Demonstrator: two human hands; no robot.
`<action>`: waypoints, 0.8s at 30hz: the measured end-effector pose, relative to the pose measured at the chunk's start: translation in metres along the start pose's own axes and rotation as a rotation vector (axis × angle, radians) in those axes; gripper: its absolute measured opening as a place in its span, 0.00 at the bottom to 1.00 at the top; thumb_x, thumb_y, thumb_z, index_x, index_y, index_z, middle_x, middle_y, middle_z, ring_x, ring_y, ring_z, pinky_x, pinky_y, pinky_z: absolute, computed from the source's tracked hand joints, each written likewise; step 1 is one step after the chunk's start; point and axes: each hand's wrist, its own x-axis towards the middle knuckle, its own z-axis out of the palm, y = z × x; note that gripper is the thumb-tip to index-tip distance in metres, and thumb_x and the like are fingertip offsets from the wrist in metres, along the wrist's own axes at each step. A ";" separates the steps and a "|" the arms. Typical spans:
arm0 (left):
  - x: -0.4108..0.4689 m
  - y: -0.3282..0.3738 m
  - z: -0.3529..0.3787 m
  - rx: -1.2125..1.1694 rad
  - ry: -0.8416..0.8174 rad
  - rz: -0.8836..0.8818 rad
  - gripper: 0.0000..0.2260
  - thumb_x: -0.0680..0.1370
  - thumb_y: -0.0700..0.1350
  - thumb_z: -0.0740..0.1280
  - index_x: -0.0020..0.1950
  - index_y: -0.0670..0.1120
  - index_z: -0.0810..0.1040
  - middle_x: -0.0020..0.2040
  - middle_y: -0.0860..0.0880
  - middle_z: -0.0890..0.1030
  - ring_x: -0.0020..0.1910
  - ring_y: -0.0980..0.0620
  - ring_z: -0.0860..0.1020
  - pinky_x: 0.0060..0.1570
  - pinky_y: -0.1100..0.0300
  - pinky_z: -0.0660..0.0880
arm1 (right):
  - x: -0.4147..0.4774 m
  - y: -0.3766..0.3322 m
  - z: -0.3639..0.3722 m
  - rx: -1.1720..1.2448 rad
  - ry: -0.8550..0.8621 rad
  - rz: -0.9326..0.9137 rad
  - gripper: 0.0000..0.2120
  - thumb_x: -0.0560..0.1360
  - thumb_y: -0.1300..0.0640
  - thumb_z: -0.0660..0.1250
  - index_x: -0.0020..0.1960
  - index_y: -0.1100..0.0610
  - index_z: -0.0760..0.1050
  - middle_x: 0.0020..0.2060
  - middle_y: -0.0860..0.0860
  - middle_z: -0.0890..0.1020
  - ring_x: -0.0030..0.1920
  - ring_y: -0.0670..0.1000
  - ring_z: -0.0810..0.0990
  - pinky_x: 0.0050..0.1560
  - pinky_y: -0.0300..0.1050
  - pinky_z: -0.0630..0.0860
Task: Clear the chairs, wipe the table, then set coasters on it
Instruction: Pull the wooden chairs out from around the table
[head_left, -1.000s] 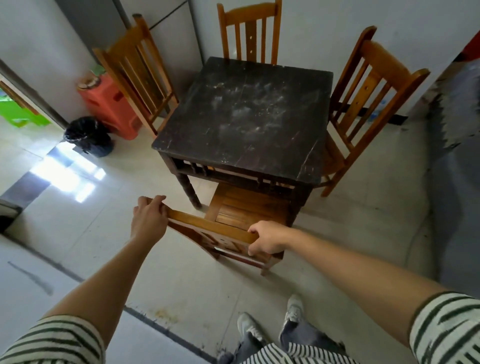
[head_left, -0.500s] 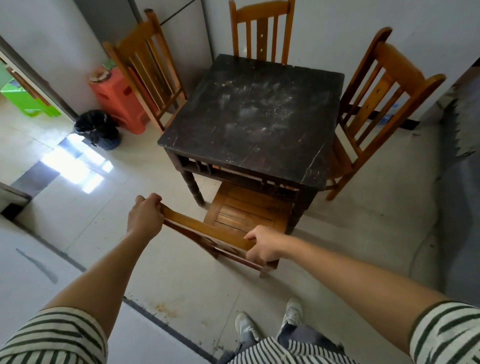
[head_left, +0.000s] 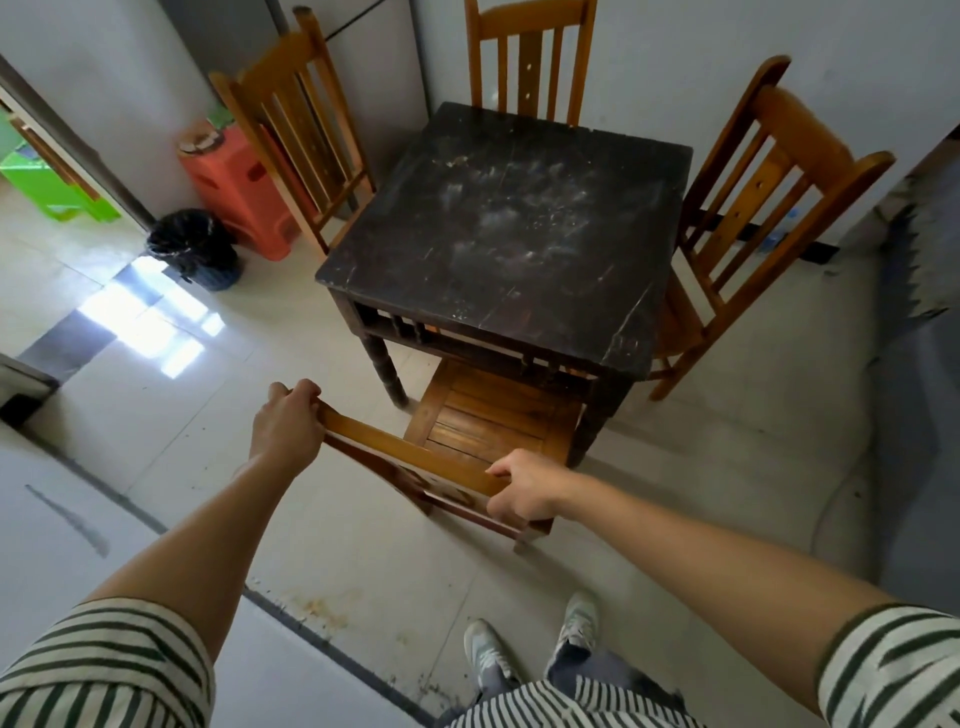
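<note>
A dark square wooden table (head_left: 514, 234) with a dusty, smeared top stands ahead of me. The near wooden chair (head_left: 493, 415) has its seat partly under the table's front edge. My left hand (head_left: 288, 423) grips the left end of its top rail, and my right hand (head_left: 524, 491) grips the right end. Three more wooden chairs stand around the table: a left chair (head_left: 301, 124), a far chair (head_left: 530, 52) and a right chair (head_left: 753, 208). No coasters or cloth are in view.
An orange plastic stool (head_left: 239, 187) and a black-bagged bin (head_left: 195, 249) stand by the left wall. A green object (head_left: 52, 187) lies beyond a doorway at far left. Walls close in behind and to the right of the table. My feet (head_left: 530, 649) stand on pale floor tiles.
The view has drifted slightly; the near chair's back rail and both hands sit a little lower and closer to me, with a bit more of the seat showing. Both grips are unchanged.
</note>
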 end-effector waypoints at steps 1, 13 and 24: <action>0.000 0.000 0.001 0.007 0.002 0.004 0.13 0.82 0.41 0.59 0.65 0.40 0.73 0.54 0.41 0.71 0.46 0.44 0.72 0.49 0.53 0.72 | 0.000 0.000 0.001 0.001 0.004 0.001 0.28 0.75 0.57 0.69 0.73 0.53 0.66 0.64 0.53 0.74 0.58 0.53 0.77 0.56 0.45 0.78; 0.000 0.028 -0.005 0.409 -0.034 0.036 0.13 0.78 0.46 0.66 0.62 0.47 0.76 0.56 0.43 0.74 0.55 0.44 0.71 0.58 0.48 0.71 | 0.002 0.042 -0.018 0.260 0.112 -0.055 0.17 0.76 0.44 0.67 0.59 0.54 0.79 0.50 0.47 0.79 0.54 0.48 0.78 0.53 0.43 0.77; 0.006 0.228 0.036 0.096 -0.045 0.192 0.07 0.78 0.44 0.62 0.52 0.47 0.79 0.49 0.47 0.81 0.47 0.46 0.79 0.44 0.52 0.78 | -0.012 0.204 -0.189 -0.045 0.420 0.089 0.11 0.76 0.50 0.69 0.57 0.53 0.79 0.53 0.50 0.82 0.50 0.49 0.79 0.52 0.46 0.77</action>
